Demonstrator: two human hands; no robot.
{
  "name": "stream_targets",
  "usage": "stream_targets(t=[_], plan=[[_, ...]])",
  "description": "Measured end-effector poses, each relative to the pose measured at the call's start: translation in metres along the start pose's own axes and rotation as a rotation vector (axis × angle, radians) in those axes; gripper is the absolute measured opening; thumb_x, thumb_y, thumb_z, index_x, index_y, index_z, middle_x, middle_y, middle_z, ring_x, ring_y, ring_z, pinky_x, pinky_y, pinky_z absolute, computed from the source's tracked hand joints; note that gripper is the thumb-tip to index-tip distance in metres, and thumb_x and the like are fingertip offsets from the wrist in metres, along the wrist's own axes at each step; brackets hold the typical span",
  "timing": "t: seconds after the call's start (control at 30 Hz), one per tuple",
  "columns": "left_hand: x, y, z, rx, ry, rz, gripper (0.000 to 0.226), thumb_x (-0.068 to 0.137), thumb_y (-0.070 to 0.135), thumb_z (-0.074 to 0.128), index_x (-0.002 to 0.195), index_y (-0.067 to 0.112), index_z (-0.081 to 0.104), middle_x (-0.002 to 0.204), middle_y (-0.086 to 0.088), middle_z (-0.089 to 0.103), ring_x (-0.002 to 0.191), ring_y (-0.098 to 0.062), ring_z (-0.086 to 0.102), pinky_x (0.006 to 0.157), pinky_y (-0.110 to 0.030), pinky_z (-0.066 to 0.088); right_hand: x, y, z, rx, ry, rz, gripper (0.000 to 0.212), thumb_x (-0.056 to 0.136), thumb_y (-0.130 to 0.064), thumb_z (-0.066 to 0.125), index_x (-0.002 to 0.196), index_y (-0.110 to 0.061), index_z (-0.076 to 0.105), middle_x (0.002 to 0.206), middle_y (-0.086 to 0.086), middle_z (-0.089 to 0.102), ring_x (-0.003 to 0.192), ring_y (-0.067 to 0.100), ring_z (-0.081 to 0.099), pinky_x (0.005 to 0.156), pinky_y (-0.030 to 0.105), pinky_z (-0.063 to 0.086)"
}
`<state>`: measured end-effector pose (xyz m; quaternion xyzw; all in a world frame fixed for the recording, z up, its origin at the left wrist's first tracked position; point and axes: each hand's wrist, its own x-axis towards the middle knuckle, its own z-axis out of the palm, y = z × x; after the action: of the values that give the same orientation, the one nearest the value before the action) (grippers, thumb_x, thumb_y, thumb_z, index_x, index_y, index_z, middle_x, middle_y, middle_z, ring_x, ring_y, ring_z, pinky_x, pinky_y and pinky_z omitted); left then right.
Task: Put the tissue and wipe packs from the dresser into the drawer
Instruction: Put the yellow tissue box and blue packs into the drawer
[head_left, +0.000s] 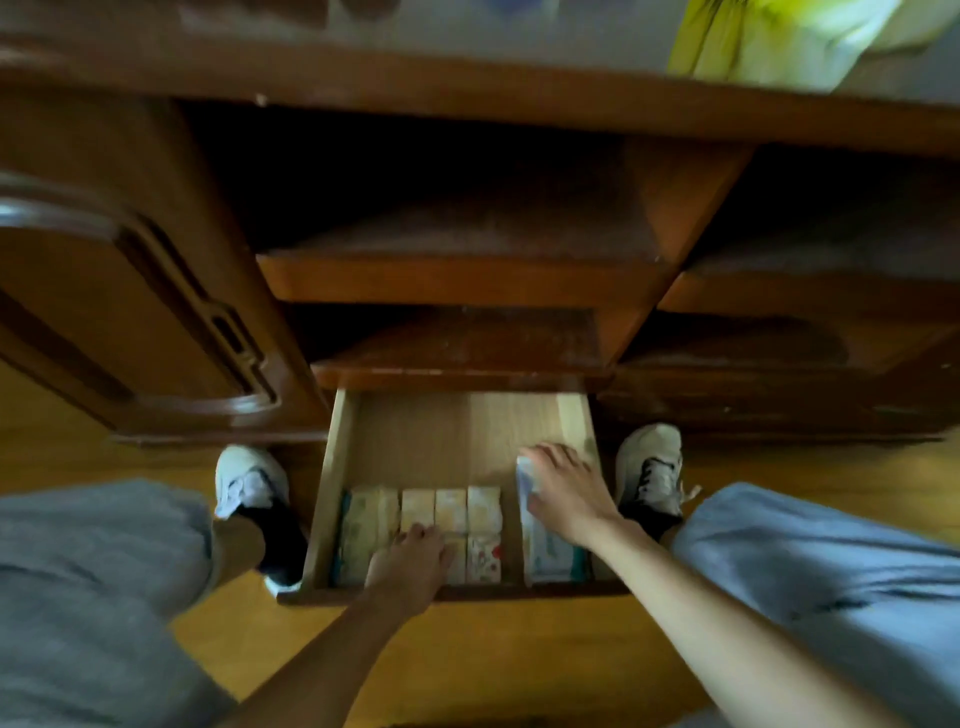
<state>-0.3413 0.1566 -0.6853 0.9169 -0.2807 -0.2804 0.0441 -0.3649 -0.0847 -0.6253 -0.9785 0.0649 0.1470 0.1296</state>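
Observation:
The bottom drawer (415, 436) of the brown dresser is pulled out, its pale wooden floor bare at the back. Several small yellowish tissue packs (451, 506) stand in a row along the drawer's near side. My left hand (410, 564) rests on top of these packs near the front wall, fingers curled down over them. A longer white and blue wipe pack (545, 553) lies along the drawer's right side. My right hand (563, 486) lies on its far end, fingers spread over it.
Open dresser shelves (457, 275) sit above the drawer, a carved door (119, 322) to the left. A yellow-green bag (769, 41) lies on the dresser top. My two shoes (652, 467) flank the drawer on the wooden floor, knees at both lower corners.

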Motion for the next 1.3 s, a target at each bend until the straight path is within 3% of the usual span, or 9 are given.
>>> stream_targets(t=[0.17, 0.3, 0.5, 0.63, 0.73, 0.83, 0.97, 1.13, 1.3], plan=[[0.003, 0.026, -0.150, 0.287, 0.344, 0.122, 0.050, 0.100, 0.047, 0.018, 0.131, 0.031, 0.054, 0.113, -0.001, 0.066, 0.083, -0.018, 0.066, 0.065, -0.034, 0.049, 0.000, -0.012, -0.116, 0.109, 0.290, -0.143, 0.047, 0.098, -0.028, 0.055, 0.142, -0.040, 0.048, 0.146, -0.018, 0.050, 0.131, 0.007, 0.051, 0.094, 0.030, 0.049], [-0.026, 0.052, -0.302, 0.264, 0.790, 0.211, 0.042, 0.100, 0.056, 0.034, 0.111, 0.029, 0.065, 0.104, 0.005, 0.072, 0.087, -0.021, 0.071, 0.062, -0.031, 0.047, -0.008, -0.031, -0.240, 0.150, 0.658, -0.289, 0.032, 0.096, -0.025, 0.056, 0.123, -0.041, 0.062, 0.117, -0.024, 0.065, 0.100, -0.004, 0.062, 0.077, 0.019, 0.052], [-0.050, 0.076, -0.454, 0.322, 1.126, 0.300, 0.040, 0.098, 0.044, 0.046, 0.071, 0.018, 0.063, 0.061, -0.001, 0.067, 0.060, -0.030, 0.067, 0.048, -0.029, 0.038, 0.012, -0.038, -0.383, 0.113, 0.991, -0.356, 0.022, 0.094, -0.024, 0.055, 0.107, -0.037, 0.067, 0.094, -0.020, 0.068, 0.095, 0.001, 0.063, 0.078, 0.033, 0.056], [-0.021, 0.077, -0.513, 0.190, 1.178, 0.244, 0.030, 0.092, 0.044, 0.050, 0.077, 0.022, 0.064, 0.072, 0.000, 0.070, 0.071, -0.031, 0.068, 0.054, -0.031, 0.043, 0.051, -0.027, -0.430, 0.009, 0.849, -0.189, 0.028, 0.092, -0.029, 0.061, 0.119, -0.039, 0.062, 0.112, -0.018, 0.064, 0.108, 0.008, 0.058, 0.082, 0.033, 0.051], [0.023, 0.069, -0.539, 0.147, 1.075, 0.213, 0.026, 0.090, 0.044, 0.052, 0.106, 0.030, 0.066, 0.104, 0.004, 0.067, 0.102, -0.022, 0.064, 0.072, -0.034, 0.049, 0.086, -0.018, -0.433, -0.149, 0.641, -0.053, 0.036, 0.098, -0.042, 0.054, 0.132, -0.031, 0.058, 0.135, -0.006, 0.059, 0.126, 0.020, 0.052, 0.097, 0.037, 0.047], [0.068, 0.062, -0.562, 0.159, 0.982, 0.145, 0.044, 0.090, 0.042, 0.054, 0.132, 0.027, 0.057, 0.127, -0.001, 0.058, 0.122, -0.024, 0.052, 0.090, -0.040, 0.050, 0.112, -0.015, -0.432, -0.243, 0.704, -0.033, 0.027, 0.095, -0.047, 0.049, 0.112, -0.029, 0.060, 0.117, -0.007, 0.063, 0.113, 0.019, 0.055, 0.083, 0.036, 0.048], [0.122, 0.066, -0.581, 0.157, 0.967, 0.109, 0.051, 0.091, 0.042, 0.054, 0.139, 0.024, 0.052, 0.139, -0.005, 0.054, 0.129, -0.027, 0.045, 0.102, -0.043, 0.040, 0.135, -0.017, -0.444, -0.261, 0.762, 0.013, 0.013, 0.093, -0.042, 0.053, 0.090, -0.030, 0.056, 0.095, -0.009, 0.063, 0.099, 0.019, 0.060, 0.068, 0.034, 0.042], [0.162, 0.067, -0.570, 0.135, 0.959, 0.157, 0.059, 0.093, 0.057, 0.049, 0.140, 0.021, 0.049, 0.140, -0.009, 0.055, 0.132, -0.029, 0.046, 0.106, -0.045, 0.038, 0.152, -0.009, -0.450, -0.280, 0.849, 0.231, 0.034, 0.092, -0.039, 0.054, 0.120, -0.021, 0.064, 0.122, 0.004, 0.061, 0.120, 0.027, 0.049, 0.099, 0.041, 0.042], [0.151, 0.070, -0.569, 0.141, 0.988, 0.177, 0.057, 0.095, 0.055, 0.048, 0.140, 0.020, 0.048, 0.138, -0.008, 0.055, 0.129, -0.027, 0.046, 0.104, -0.043, 0.038, 0.135, 0.015, -0.472, -0.415, 0.971, 0.387, 0.063, 0.086, -0.044, 0.059, 0.141, -0.016, 0.048, 0.145, 0.014, 0.050, 0.134, 0.033, 0.042, 0.108, 0.047, 0.032]])
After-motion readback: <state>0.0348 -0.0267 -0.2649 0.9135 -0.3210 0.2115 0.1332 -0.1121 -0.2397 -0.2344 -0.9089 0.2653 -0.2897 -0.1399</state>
